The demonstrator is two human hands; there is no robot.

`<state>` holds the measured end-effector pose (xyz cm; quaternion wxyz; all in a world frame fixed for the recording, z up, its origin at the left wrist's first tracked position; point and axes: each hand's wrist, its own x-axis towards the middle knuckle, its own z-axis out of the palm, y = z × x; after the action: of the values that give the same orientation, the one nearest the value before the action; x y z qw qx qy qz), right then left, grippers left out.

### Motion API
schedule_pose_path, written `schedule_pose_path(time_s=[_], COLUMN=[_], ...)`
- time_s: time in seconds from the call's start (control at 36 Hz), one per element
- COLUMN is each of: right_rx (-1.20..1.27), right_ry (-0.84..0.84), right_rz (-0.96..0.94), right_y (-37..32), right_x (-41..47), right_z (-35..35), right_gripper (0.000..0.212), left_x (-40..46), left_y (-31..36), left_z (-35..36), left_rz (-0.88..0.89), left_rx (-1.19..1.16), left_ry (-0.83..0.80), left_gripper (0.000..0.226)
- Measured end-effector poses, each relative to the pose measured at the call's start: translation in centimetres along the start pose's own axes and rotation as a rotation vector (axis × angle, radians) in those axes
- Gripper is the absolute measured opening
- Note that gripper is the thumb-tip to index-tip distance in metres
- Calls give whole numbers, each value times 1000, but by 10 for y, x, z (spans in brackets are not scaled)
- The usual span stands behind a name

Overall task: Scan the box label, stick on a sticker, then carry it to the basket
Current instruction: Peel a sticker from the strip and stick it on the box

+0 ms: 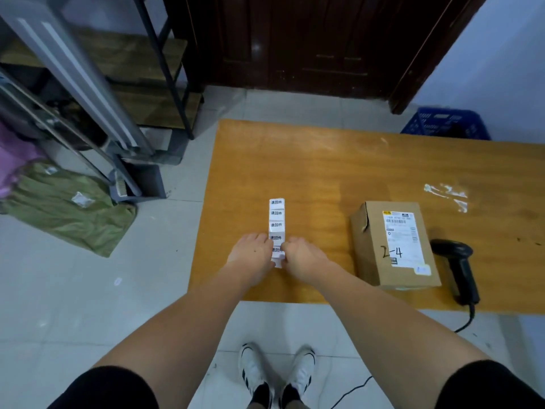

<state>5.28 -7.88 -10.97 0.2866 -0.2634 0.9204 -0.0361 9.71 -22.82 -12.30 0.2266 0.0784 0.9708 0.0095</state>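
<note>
A white strip of stickers (276,219) with black print lies on the wooden table (324,166). My left hand (253,255) and my right hand (300,256) both pinch its near end, fingertips together. To the right stands a brown cardboard box (374,249) with a white shipping label on top and "2-4" handwritten on it. A black handheld scanner (460,267) lies just right of the box, its cable running off the table's front edge. The blue basket (448,124) sits on the floor beyond the table's far right corner.
A metal shelf rack (88,84) and green and purple bags (65,202) stand on the tiled floor to the left. A dark wooden door (309,42) is behind the table. White tape residue (448,193) marks the table at the right.
</note>
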Motion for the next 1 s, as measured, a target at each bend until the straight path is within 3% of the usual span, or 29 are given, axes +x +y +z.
schedule_pose_path(time_s=[0.22, 0.47, 0.75, 0.83, 0.94, 1.0], right_rx=[-40, -105, -106, -71, -66, -54], right_ry=[42, 98, 241, 298, 353, 383], right_rz=[14, -2, -2, 16, 44, 64], right_y=[1, -2, 7, 13, 19, 21], right_x=[14, 13, -11, -25, -45, -55], right_z=[10, 4, -22, -39, -64, -76], right_gripper=[35, 22, 19, 22, 23, 23], left_x=[5, 7, 5, 2, -1, -5], left_y=[0, 0, 0, 2, 10, 16], left_z=[13, 10, -12, -39, -71, -86], left_rz=[-21, -25, -72, -194, -279, -257], left_rx=[-8, -32, -94, -344, -985, -1143], left_ry=[98, 108, 92, 104, -12, -40], left_gripper=[59, 62, 44, 31, 40, 42])
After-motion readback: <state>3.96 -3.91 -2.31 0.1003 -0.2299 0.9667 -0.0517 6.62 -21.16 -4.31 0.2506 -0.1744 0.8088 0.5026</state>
